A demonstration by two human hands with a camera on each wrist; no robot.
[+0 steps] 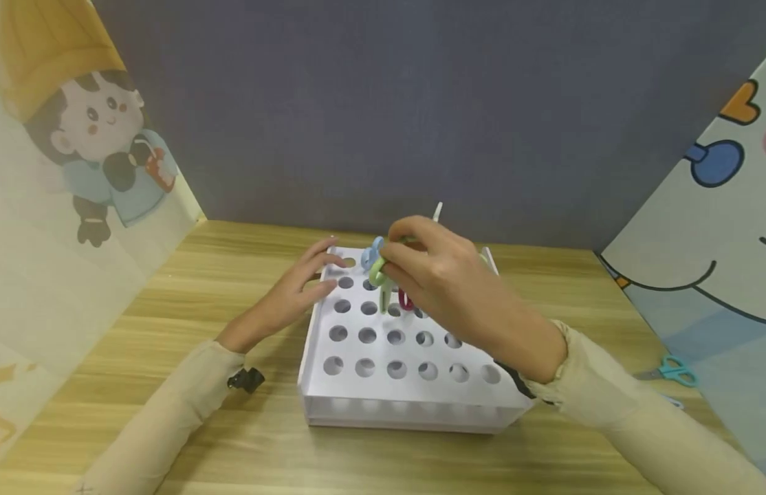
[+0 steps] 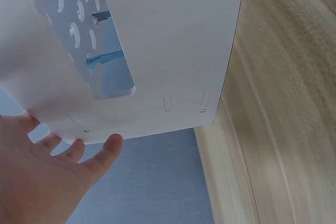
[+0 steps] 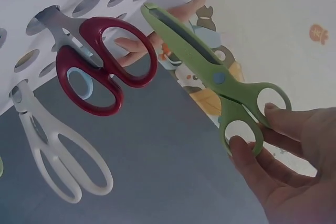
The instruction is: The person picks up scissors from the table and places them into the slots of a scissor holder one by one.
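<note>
My right hand (image 1: pixel 457 275) pinches green scissors (image 3: pixel 202 61) by their finger loops, blade end toward the white rack (image 1: pixel 383 352) with rows of round holes. In the right wrist view, dark red scissors (image 3: pixel 94 35) and white scissors (image 3: pixel 44 124) stand blades-down in the holes, handles sticking out. Light blue scissors (image 1: pixel 372 253) are in the rack's far left area, partly behind my right hand in the head view. My left hand (image 1: pixel 290 295) is at the rack's far left corner, fingers spread, their tips over the edge of the side panel (image 2: pixel 173 72).
Teal-handled scissors (image 1: pixel 676 371) lie on the wooden table (image 1: pixel 247 440) at the right, and another light blue handle (image 1: pixel 672 401) shows beside the right sleeve. A grey wall (image 1: pixel 358 124) rises behind the rack. Cartoon-printed panels flank both sides.
</note>
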